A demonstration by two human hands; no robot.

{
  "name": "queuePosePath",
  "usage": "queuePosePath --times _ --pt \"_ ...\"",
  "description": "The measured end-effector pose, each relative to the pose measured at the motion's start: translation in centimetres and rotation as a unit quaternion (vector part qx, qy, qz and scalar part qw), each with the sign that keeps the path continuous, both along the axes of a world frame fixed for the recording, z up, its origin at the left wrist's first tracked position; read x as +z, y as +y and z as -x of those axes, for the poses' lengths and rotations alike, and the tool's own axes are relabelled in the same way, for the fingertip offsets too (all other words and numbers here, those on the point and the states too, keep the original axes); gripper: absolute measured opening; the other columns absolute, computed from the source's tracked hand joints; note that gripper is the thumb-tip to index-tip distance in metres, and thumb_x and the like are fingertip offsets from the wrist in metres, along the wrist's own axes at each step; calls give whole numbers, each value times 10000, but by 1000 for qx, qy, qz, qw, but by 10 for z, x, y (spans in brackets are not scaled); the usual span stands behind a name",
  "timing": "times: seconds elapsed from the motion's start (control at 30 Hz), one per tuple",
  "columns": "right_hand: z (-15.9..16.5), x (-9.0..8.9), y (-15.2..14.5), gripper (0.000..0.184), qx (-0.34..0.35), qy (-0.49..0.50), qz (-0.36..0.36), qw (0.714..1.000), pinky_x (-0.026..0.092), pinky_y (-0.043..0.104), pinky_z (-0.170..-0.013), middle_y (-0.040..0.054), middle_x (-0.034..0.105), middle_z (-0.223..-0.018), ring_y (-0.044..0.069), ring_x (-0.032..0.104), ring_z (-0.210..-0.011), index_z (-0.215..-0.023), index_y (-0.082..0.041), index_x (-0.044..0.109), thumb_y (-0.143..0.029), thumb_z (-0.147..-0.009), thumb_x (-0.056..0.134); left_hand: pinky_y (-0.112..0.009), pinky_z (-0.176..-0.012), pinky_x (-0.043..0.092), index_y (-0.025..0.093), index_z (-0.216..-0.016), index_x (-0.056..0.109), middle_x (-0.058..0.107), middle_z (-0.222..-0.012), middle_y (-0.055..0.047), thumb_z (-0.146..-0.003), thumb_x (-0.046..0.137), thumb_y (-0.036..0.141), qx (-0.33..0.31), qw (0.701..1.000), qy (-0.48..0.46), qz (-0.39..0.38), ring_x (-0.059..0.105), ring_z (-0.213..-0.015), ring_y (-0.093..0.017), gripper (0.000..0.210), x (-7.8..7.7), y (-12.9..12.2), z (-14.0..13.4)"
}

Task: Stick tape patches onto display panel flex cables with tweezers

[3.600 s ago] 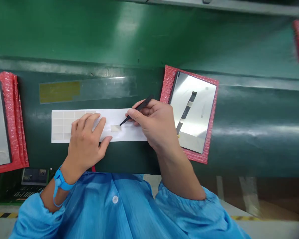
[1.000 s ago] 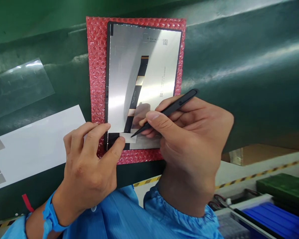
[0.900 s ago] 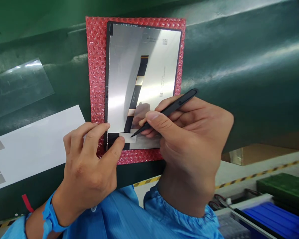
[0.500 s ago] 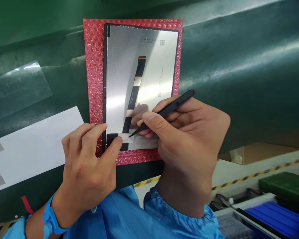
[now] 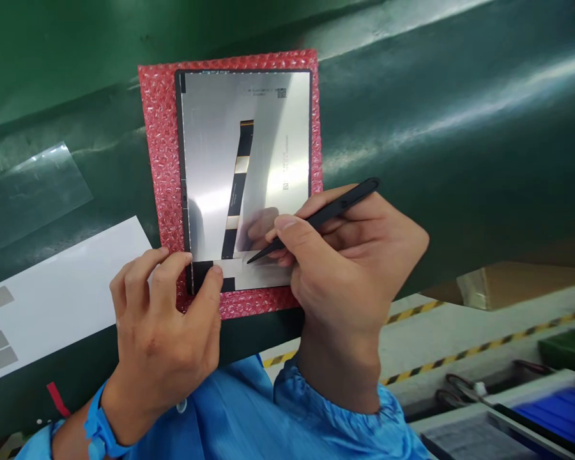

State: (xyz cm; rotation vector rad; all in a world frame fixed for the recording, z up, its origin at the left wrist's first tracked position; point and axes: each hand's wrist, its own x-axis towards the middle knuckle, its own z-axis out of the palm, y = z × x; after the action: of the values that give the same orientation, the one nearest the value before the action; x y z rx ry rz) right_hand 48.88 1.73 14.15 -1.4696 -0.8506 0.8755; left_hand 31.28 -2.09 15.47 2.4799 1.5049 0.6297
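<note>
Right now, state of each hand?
Left hand: open, at the panel's lower-left corner.
Right hand: closed, holding black tweezers.

Both forearms (image 5: 338, 377) reach in over the near edge of the tabletop (image 5: 436, 179), the left hand (image 5: 167, 319) palm down with fingers (image 5: 160, 275) loosely bent and thumb (image 5: 209, 292) spread away, the right hand (image 5: 349, 262) turned inward, thumb and fingertips pinched in a pen-like grip.

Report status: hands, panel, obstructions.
Right hand gripping black tweezers, tip over panel. Left hand at panel's lower-left corner. Panel on red bubble wrap, partly hidden by hands.
</note>
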Motion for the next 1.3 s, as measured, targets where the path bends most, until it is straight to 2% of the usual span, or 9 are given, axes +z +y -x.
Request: queuePosePath --times 0.27,0.37,0.47,0.63,0.77,0.87,1.0,1.17,1.3 --pt "-5 -7 -1 140 -10 24 -3 1000 529 232 -446 -22 723 -697 162 693 -562 -838 -231 685 -120 -850 769 -622 -1147 320 219 -1417 682 553 -1443 -192 -1046 588 366 -14 995 86 45 441 -1367 -394 410 1 -6 -16" --pt "-4 -8 0 130 -17 14 2 1000 529 231 -449 -12 726 -692 165 696 -564 -824 -226 677 -135 -866 760 -657 -1133 308 276 -1408 694 544 -1457 -186 -1029 620 366 26 994 101 29 432 -1367 -421 396 2 -11 -6" --pt "-3 -6 2 139 -15 23 -1 1000 542 232 -461 -9 724 -681 159 683 -543 -797 -216 671 -118 -850 754 -677 -1124 307 257 -1401 699 527 -1464 -209 -1019 629 349 42 993 113 17 418 -1372 -441 399 4 -14 1" --pt "-4 -6 3 136 -15 41 -7 999 527 221 -442 -20 722 -673 155 680 -536 -806 -221 671 -126 -835 763 -649 -1194 219 220 -1470 637 497 -1551 -196 -1067 542 430 -5 991 129 27 375 -1431 -402 464 0 -14 -11" --pt "-4 -9 3 135 -18 38 -9 999 517 216 -440 -16 719 -659 149 666 -517 -788 -218 667 -143 -823 773 -639 -1223 148 252 -1526 579 487 -1604 -165 -1073 537 467 -17 986 159 39 360 -1471 -381 503 0 -15 -17" --pt "-3 -10 3 122 -18 33 -7 999 501 212 -436 -8 730 -678 140 649 -506 -789 -214 666 -159 -827 768 -682 -1195 155 296 -1504 599 453 -1638 -181 -1064 558 445 26 984 170 45 385 -1467 -417 466 4 -19 -9" --pt "-2 -12 4 129 -22 46 -7 999 487 205 -422 -10 720 -670 134 635 -489 -781 -206 656 -170 -810 776 -706 -1173 175 246 -1490 610 476 -1615 -225 -1061 562 426 53 982 179 20 419 -1451 -451 468 6 -25 -3" --pt "-3 -16 6 154 -16 54 -13 998 466 192 -410 2 703 -657 121 608 -473 -763 -182 645 -187 -770 799 -668 -1225 170 205 -1519 563 473 -1636 -183 -1057 566 501 16 983 182 32 396 -1488 -403 549 0 -22 -17" --pt "-2 -21 8 202 -30 84 -25 996 433 176 -389 10 685 -623 113 581 -443 -758 -170 635 -218 -723 828 -680 -1230 254 212 -1504 568 481 -1624 -157 -1054 556 536 -31 984 162 66 365 -1512 -408 555 1 -13 -12"
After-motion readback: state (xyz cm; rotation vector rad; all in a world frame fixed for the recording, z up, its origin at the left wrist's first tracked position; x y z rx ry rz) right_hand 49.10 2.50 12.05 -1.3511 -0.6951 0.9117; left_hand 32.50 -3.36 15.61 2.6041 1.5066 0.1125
